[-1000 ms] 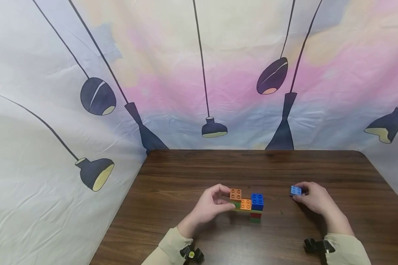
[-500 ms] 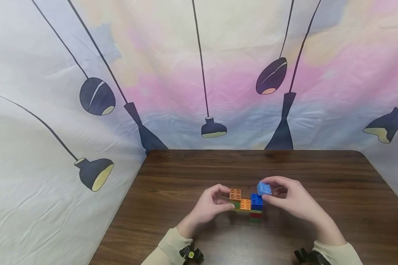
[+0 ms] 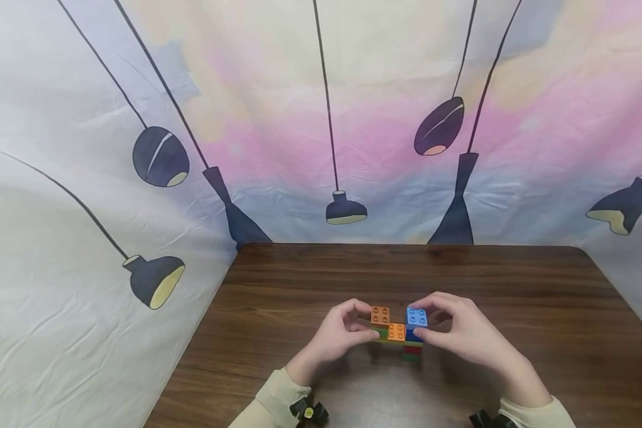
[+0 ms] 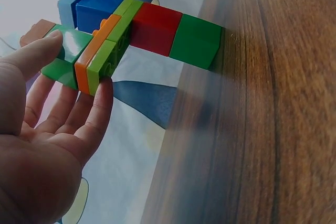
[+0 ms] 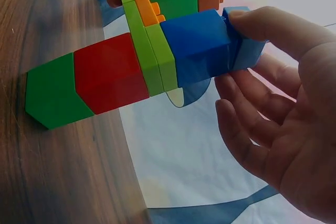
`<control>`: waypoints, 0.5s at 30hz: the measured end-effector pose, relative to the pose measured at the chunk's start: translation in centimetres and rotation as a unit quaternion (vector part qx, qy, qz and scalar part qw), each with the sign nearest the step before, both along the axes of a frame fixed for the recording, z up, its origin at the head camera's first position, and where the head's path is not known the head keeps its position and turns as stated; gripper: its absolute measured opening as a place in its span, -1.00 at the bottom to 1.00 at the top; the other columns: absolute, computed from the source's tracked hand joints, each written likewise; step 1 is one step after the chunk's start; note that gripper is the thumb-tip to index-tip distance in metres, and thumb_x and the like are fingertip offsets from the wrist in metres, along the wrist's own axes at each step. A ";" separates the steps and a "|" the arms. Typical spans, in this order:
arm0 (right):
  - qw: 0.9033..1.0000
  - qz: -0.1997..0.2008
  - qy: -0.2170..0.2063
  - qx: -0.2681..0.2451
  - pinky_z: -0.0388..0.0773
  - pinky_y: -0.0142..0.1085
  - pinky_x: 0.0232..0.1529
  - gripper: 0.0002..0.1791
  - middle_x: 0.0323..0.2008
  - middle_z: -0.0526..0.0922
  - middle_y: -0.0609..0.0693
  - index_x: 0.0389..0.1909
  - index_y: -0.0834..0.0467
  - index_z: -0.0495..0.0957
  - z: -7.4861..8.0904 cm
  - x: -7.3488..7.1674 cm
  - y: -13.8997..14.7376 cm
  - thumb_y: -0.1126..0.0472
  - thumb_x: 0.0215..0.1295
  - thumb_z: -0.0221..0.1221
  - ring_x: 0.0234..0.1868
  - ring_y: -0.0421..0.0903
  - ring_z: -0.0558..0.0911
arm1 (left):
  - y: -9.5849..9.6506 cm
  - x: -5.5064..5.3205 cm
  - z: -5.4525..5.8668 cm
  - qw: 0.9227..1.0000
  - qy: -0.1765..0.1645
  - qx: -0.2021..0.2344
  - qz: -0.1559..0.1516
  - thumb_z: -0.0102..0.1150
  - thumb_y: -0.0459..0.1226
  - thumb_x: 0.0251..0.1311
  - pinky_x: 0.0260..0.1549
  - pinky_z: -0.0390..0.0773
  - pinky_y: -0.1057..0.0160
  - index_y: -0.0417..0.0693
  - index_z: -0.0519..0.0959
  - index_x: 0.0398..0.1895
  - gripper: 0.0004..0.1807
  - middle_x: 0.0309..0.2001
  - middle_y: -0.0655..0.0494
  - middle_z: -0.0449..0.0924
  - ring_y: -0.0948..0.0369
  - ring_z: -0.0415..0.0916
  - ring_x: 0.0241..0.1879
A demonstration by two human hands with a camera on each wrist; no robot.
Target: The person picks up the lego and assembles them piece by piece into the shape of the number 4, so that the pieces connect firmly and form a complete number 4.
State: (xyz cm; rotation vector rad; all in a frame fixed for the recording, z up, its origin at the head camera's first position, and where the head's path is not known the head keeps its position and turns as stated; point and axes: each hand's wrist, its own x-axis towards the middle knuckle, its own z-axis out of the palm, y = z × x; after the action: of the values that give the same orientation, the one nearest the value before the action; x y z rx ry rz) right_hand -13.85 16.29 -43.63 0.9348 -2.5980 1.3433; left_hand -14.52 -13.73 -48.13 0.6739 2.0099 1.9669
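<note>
A model of building bricks stands upright on the table. Its column has a green brick (image 5: pixel 58 93) at the bottom, then a red brick (image 5: pixel 110 74), lime green plates (image 5: pixel 149 51) and a dark blue brick (image 5: pixel 197 45). My right hand (image 3: pixel 471 333) pinches a light blue brick (image 3: pixel 417 317) on top of the dark blue one; a narrow gap shows between the two in the right wrist view. On the overhanging left side, my left hand (image 3: pixel 334 336) grips the upper green brick (image 4: pixel 73 43), thumb on its near face. A brown-orange brick (image 3: pixel 380 315) tops that side, beside an orange plate (image 3: pixel 397 331).
The dark wooden table (image 3: pixel 278 279) extends around the model. Behind it hangs a cloth backdrop (image 3: pixel 267 119) printed with lamps. Black wrist mounts (image 3: pixel 309 411) sit at both sleeves.
My right hand has carried the light blue brick leftward from the right side of the table onto the dark blue brick. The left hand and the model have stayed in place.
</note>
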 end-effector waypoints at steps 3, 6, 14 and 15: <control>1.000 0.001 0.010 0.007 0.73 -0.25 -0.11 -0.61 -0.08 0.72 -0.31 0.09 -0.13 0.73 0.2 0.1 0.1 0.04 0.26 0.56 -0.19 -0.29 0.69 | 0.0 0.0 0.0 1.000 0.002 0.000 -0.001 0.39 -0.56 0.27 -0.02 0.75 0.13 -0.38 0.53 0.12 -0.62 0.16 -0.04 0.58 0.02 0.74 -0.04; 1.000 0.004 0.023 0.016 0.73 -0.25 -0.12 -0.61 -0.06 0.72 -0.31 0.08 -0.13 0.74 0.3 0.2 0.1 0.06 0.25 0.57 -0.18 -0.30 0.69 | 0.1 0.0 0.0 1.000 0.004 0.001 -0.001 0.39 -0.56 0.27 -0.02 0.75 0.12 -0.38 0.53 0.12 -0.61 0.16 -0.05 0.58 0.05 0.74 -0.04; 1.000 0.000 0.006 0.021 0.75 -0.18 -0.12 -0.61 -0.09 0.70 -0.32 0.08 -0.15 0.74 0.4 0.3 0.0 0.07 0.25 0.57 -0.15 -0.29 0.68 | 0.0 0.0 0.0 1.000 0.001 -0.001 0.001 0.39 -0.55 0.28 -0.03 0.75 0.13 -0.38 0.53 0.13 -0.62 0.16 -0.06 0.58 0.05 0.74 -0.05; 1.000 -0.002 0.000 0.020 0.74 -0.19 -0.12 -0.61 -0.09 0.70 -0.32 0.08 -0.15 0.74 0.4 0.3 0.0 0.06 0.25 0.57 -0.15 -0.29 0.68 | 0.0 0.0 0.0 1.000 0.000 -0.002 0.001 0.39 -0.55 0.28 -0.03 0.75 0.13 -0.37 0.53 0.13 -0.61 0.16 -0.06 0.58 0.03 0.74 -0.05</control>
State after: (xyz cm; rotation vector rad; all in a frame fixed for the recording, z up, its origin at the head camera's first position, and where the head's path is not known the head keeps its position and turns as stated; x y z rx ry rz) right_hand -13.55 16.33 -43.26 0.9335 -2.6354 1.2941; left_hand -14.48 -13.77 -48.15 0.6713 2.0141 1.9632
